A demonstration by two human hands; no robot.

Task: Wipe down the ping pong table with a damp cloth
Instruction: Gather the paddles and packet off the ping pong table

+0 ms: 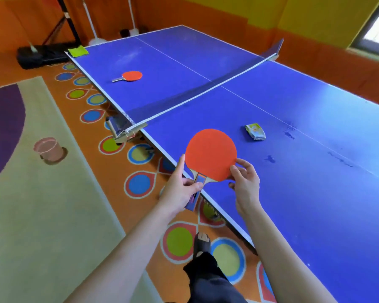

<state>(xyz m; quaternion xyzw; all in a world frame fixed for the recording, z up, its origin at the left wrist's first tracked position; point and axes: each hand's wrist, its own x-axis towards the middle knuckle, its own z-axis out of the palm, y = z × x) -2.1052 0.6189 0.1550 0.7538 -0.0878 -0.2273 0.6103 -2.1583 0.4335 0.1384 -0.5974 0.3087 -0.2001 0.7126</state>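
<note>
A blue ping pong table (304,193) fills the right and middle of the view, with smudges on its near half. Just above its near left edge I hold a red paddle (210,154). My left hand (179,189) grips the paddle's handle, index finger stretched up along the blade's side. My right hand (245,182) pinches the blade's lower right rim. A green cloth (78,51) lies on the far left corner of the table.
A second red paddle (130,76) lies on the far half. A crumpled wrapper (255,131) sits on the near half. The net (195,95) crosses the middle. A pink bucket (49,149) stands on the floor to the left.
</note>
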